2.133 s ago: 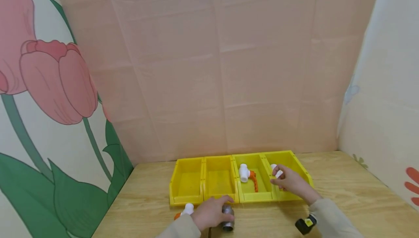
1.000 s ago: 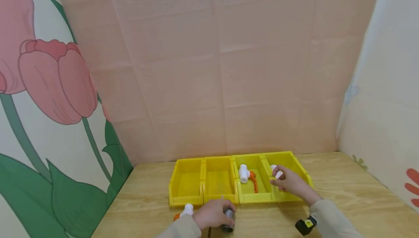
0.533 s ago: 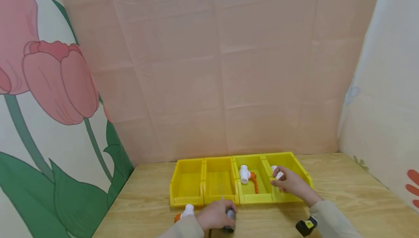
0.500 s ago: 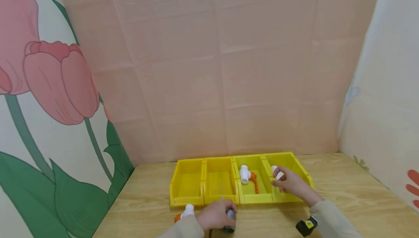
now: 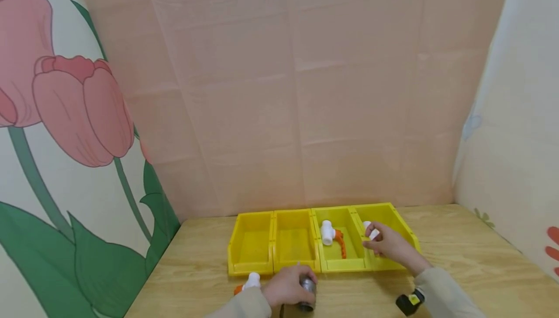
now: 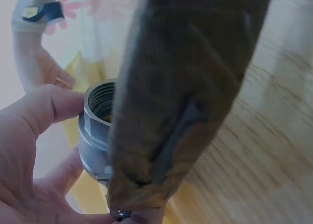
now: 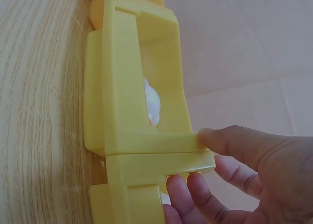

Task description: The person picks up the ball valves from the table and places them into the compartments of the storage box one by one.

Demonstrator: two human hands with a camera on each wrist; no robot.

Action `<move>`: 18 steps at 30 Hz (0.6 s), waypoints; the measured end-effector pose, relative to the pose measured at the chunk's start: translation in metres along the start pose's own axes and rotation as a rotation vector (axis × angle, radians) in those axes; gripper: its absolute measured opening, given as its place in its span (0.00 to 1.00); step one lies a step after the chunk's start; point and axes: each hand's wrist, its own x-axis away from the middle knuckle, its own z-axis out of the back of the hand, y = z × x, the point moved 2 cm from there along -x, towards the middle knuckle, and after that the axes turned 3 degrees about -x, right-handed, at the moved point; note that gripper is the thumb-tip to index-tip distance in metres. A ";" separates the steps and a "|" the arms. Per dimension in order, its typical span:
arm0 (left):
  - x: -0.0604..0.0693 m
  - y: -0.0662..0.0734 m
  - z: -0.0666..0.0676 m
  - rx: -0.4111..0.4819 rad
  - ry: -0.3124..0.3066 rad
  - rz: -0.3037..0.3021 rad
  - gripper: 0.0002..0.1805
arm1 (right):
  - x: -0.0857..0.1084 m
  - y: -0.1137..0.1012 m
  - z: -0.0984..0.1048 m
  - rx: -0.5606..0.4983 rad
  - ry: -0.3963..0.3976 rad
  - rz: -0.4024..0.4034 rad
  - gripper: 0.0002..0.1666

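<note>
In the head view, my left hand [image 5: 288, 286] grips a metal ball valve [image 5: 308, 292] on the table, in front of the yellow bins. The left wrist view shows its threaded opening [image 6: 101, 100] between thumb and fingers; a long brown lever handle [image 6: 181, 97] covers much of that view. My right hand [image 5: 390, 245] is at the two right-hand bins. Its thumb lies on the edge of the divider [image 7: 161, 142], with the fingers curled on the other side, pinching the yellow bin [image 7: 137, 204]. A white fitting [image 5: 367, 225] shows partly behind those fingers.
The bins stand in a row, the two left ones [image 5: 251, 240] with nothing visible inside. In the third lies a white valve [image 5: 326, 233] with an orange handle. Another white and orange valve [image 5: 253, 280] lies left of my left hand, partly hidden by the sleeve.
My left hand's fingers, spread over the metal valve about two seconds ago, have curled round it. The right hand stays in place. The view has shifted very slightly.
</note>
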 end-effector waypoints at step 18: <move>-0.016 0.049 0.082 0.260 0.076 -0.076 0.18 | 0.000 0.002 0.000 -0.009 0.006 0.014 0.16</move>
